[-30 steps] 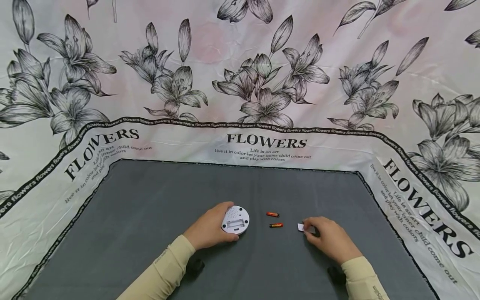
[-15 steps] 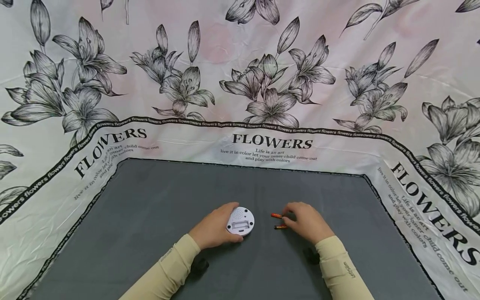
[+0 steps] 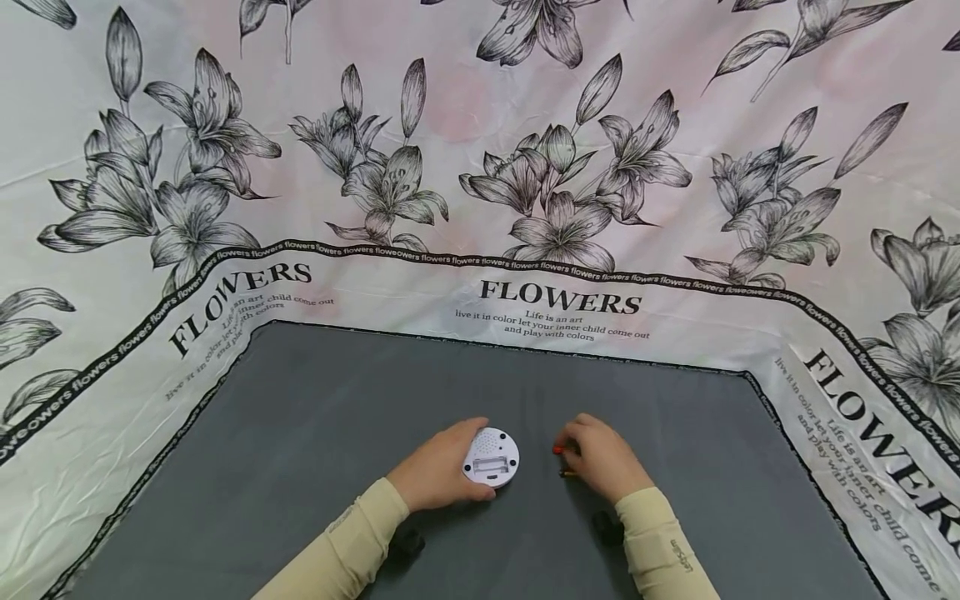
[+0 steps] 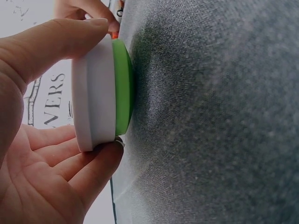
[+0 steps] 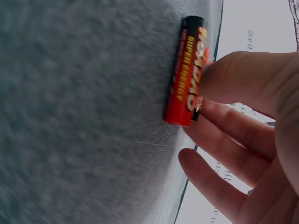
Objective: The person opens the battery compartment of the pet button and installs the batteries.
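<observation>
My left hand (image 3: 442,468) grips a round white device (image 3: 491,458) by its rim, thumb on one side and fingers on the other. Its underside faces up, showing a bare battery compartment, small dark feet and a patch of tiny holes. In the left wrist view a green face (image 4: 123,88) points down at the cloth. To the right, my right hand (image 3: 606,460) pinches a red battery (image 3: 558,450) between thumb and fingers, mostly hidden. Another battery (image 5: 184,72), red with a black end, lies on the cloth just nearer than the pinched one.
Grey cloth (image 3: 360,392) covers the work surface, edged by a white printed border (image 3: 555,312). Behind it rises a sheet with black lily drawings (image 3: 562,158). Dark wrist-camera parts (image 3: 405,546) hang below both sleeves.
My right hand has moved left to the batteries and now pinches one. The white piece it held a second ago is out of sight. My left hand keeps its grip; the head view has shifted.
</observation>
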Available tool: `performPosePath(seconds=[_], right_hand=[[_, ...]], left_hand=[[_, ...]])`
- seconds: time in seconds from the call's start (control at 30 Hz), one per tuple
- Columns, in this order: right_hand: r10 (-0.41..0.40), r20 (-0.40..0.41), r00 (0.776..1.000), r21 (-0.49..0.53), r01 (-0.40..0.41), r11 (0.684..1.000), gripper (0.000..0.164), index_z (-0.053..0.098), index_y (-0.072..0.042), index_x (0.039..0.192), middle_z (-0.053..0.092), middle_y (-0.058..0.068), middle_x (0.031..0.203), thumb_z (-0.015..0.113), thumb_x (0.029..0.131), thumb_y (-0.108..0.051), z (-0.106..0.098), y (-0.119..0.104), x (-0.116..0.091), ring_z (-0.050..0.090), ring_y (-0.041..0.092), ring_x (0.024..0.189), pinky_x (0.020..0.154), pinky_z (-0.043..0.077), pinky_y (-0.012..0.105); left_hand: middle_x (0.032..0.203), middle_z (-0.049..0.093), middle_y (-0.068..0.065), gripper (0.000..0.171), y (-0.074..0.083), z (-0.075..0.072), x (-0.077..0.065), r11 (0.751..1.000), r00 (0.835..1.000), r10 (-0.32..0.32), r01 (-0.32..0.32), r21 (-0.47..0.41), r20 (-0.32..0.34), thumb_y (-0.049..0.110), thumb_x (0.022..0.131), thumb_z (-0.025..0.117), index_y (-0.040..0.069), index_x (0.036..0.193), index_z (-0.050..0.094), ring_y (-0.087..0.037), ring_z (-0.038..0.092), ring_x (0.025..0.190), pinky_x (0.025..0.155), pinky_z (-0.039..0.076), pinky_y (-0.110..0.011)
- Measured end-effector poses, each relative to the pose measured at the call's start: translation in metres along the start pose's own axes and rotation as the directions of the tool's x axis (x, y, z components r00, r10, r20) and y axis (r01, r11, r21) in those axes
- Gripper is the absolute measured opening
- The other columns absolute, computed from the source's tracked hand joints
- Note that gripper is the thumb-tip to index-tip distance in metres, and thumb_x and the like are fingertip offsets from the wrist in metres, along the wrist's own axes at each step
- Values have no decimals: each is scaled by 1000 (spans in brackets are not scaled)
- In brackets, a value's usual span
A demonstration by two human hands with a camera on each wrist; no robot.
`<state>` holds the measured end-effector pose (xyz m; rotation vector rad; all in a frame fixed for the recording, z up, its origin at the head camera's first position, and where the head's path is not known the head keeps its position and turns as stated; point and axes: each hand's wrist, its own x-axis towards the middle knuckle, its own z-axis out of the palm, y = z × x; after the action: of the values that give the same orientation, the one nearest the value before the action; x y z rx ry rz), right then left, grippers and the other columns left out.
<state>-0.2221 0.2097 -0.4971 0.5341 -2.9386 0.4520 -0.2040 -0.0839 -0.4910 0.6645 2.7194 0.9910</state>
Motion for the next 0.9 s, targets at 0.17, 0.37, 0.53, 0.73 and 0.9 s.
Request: performPosePath(seconds=[0.17,0.37,0.53,0.73,0.9], right_hand=[[-31,-28,999,25,31,999,15,79,-22,95,66,-9,90,83,94,-8,-5,-4,-1,59,6,80,73,54,30],[-165,-101,981,27,169,985,14,79,-23,98,67,-12,92,85,93,-10,-13,-29,3,61,6,84,76,56,30],[-261,-114,959,40,267,963,13,80,-22,101,69,-11,97,87,93,-13,-15,-53,5,66,8,90,79,59,32],[-289,-92,953,46,294,955,14,80,-21,103,70,-10,101,87,92,-15,-12,-72,6,65,8,95,81,59,32],[-323,-81,943,53,328,943,16,79,-22,102,70,-9,101,88,91,-15,-5,-83,8,63,8,94,80,59,30]], left_hand=[[161,56,-11,100,1,1,3,1000,1000,11,-11,-8,0,38,83,95,7,163,43,-27,59,139,115,49,-50],[159,57,-11,100,1,-1,3,1000,1000,10,-10,-12,-2,37,82,95,7,162,44,-25,61,134,112,50,-49],[159,57,-10,100,1,-2,3,1000,1000,-3,3,-15,14,39,83,94,9,164,43,-23,62,129,108,52,-48],[159,57,-8,101,-1,-4,4,1000,1000,1,-1,-9,26,41,85,93,10,165,41,-20,62,126,106,53,-45],[157,58,-9,99,-4,-6,5,999,999,31,-31,-30,23,38,84,94,7,163,42,-23,63,127,107,54,-46]])
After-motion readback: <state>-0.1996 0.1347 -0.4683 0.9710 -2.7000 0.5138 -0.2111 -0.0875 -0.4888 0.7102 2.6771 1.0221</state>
